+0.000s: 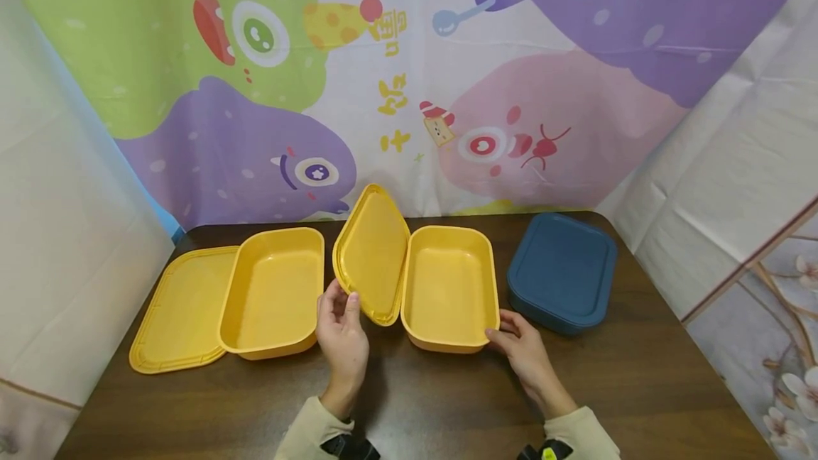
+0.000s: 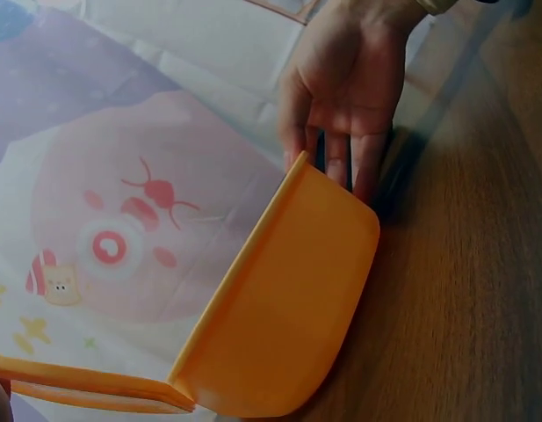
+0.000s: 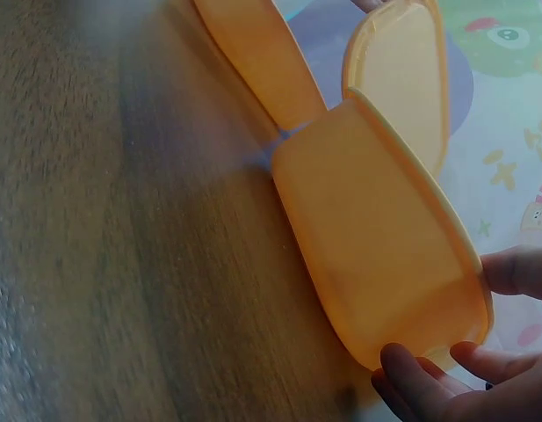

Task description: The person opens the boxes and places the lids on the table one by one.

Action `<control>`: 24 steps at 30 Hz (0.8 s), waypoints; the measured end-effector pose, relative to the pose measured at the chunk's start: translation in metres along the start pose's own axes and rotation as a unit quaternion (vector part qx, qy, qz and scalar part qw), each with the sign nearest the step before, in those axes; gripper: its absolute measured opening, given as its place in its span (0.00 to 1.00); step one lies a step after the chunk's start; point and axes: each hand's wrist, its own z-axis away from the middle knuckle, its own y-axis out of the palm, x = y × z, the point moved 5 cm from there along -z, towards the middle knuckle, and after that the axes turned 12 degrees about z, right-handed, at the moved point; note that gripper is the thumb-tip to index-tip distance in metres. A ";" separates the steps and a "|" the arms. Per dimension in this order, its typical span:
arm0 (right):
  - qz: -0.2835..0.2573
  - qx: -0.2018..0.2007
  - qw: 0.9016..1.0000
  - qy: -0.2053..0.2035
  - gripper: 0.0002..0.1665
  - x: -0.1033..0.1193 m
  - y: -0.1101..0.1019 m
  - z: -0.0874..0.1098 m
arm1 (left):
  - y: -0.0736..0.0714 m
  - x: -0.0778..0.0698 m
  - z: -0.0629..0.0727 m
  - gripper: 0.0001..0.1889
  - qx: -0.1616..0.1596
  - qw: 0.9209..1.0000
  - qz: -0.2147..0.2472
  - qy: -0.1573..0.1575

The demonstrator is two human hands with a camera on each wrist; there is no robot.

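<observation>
Two hands on the middle yellow box, its lid half raised.

The left hand's fingers (image 1: 350, 307) pinch the near edge of the yellow lid (image 1: 373, 255), which stands tilted on its hinge side against the middle yellow box (image 1: 449, 288); I'd say the grip is what keeps it from dropping either way. The right hand (image 1: 520, 348) has its fingers curled against the box's near right corner, seemingly to steady it on the brown table (image 1: 645, 375). That box holds nothing. Just left, a second yellow box (image 1: 275, 292) lies open and bare too, its lid (image 1: 184, 309) flat on the table. To the right, near but apart, sits a blue box (image 1: 562, 272), closed, contents hidden.
</observation>
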 end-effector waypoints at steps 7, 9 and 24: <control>0.002 -0.005 1.000 0.002 0.30 -0.001 -0.002 -0.001 | -0.004 0.005 0.000 0.15 -0.001 1.000 -0.009 -0.014; 0.001 -0.007 1.000 0.003 0.30 -0.001 -0.002 -0.001 | -0.005 0.006 0.001 0.16 -0.006 1.000 -0.008 -0.023; 0.000 -0.017 1.000 0.003 0.30 0.001 -0.007 0.000 | -0.005 0.016 0.005 0.17 -0.032 0.991 0.014 -0.129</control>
